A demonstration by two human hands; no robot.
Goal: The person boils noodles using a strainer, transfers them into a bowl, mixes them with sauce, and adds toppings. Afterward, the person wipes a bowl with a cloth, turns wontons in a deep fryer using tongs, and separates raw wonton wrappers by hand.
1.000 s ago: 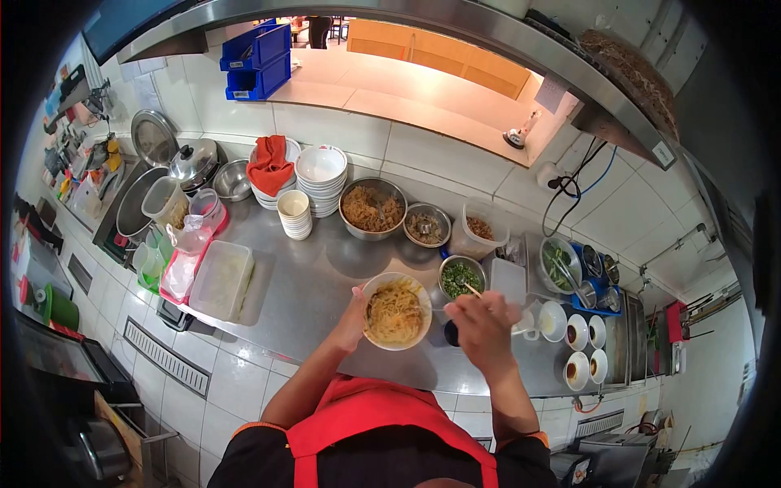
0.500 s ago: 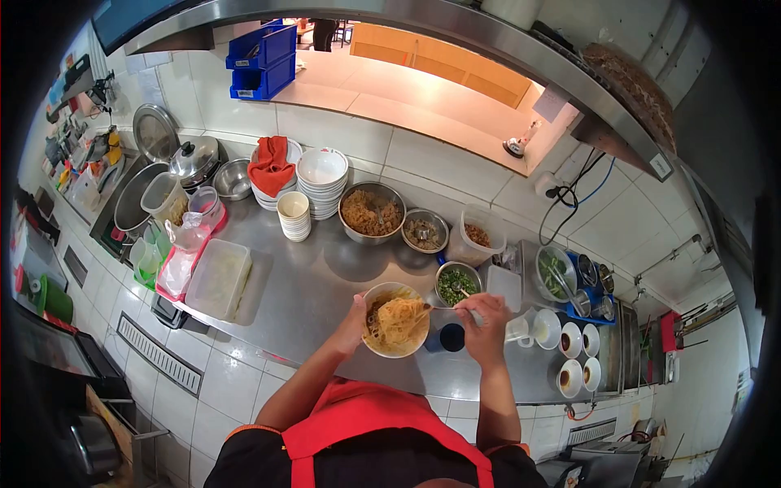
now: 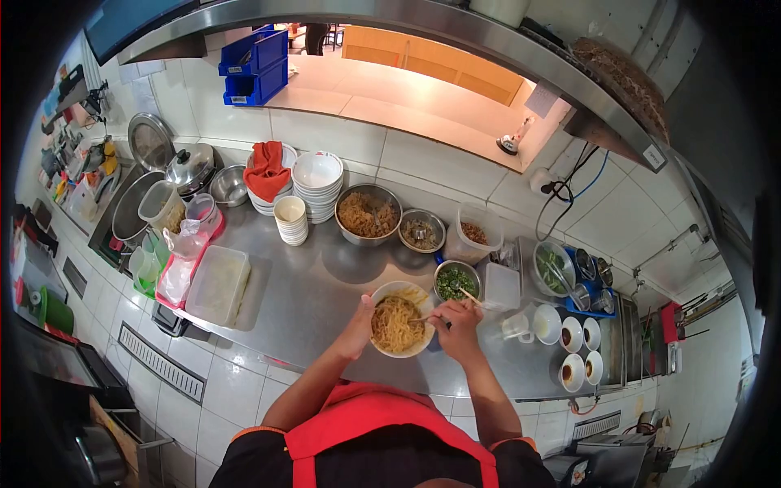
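A white bowl [image 3: 422, 347] full of yellowish noodles [image 3: 397, 324] is right in front of me, close to the counter's front edge. My left hand [image 3: 355, 328] grips it by its left rim, thumb up at the side. From the right, my right hand [image 3: 458, 328] has its fingers closed round a thin metal utensil [image 3: 419, 320]. The utensil's tip is buried in the noodles, so its kind is hidden. Just beyond my right hand stands a steel bowl of chopped green onion [image 3: 454, 281], with a light-coloured handle [image 3: 469, 296] sticking out towards my fingers.
Steel bowls of brownish food [image 3: 368, 215] line the back of the steel counter [image 3: 325, 281], beside stacked white bowls [image 3: 318, 175]. A plastic tub [image 3: 218, 285] stands at the left. At the right are small bowls with dark sauce [image 3: 572, 370] and a white lidded box [image 3: 502, 286].
My right hand has moved left and down to the bowl. The noodles, raised in a clump before, now lie lower in it. A dark cup beside the bowl is now mostly covered by my hand.
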